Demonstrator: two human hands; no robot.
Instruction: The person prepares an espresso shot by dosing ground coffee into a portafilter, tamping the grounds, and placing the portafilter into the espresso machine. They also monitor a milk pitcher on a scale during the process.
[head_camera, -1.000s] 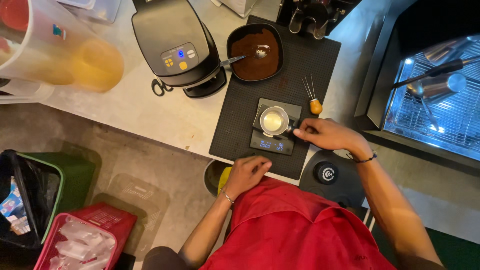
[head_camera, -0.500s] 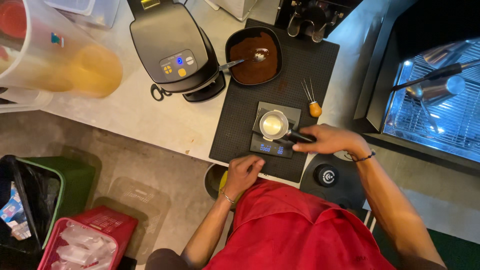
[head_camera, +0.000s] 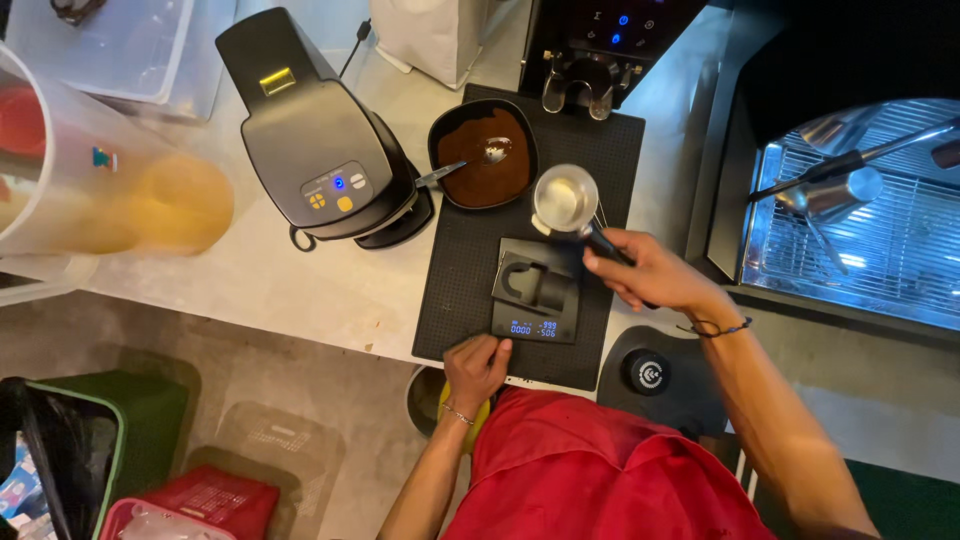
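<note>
1. The right hand is closed around the handle of a portafilter, holding its metal basket above the black mat, between the digital scale and the bowl of ground coffee.
2. The left hand rests, fingers curled and holding nothing, on the mat's near edge just beside the scale.
3. A black grinder stands left of the bowl; a spoon lies in the grounds.

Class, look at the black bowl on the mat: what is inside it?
The black bowl holds brown coffee grounds and a metal spoon. The grounds cover the bowl's bottom.

A black coffee grinder stands beside a translucent jug, with a green bin below.
</note>
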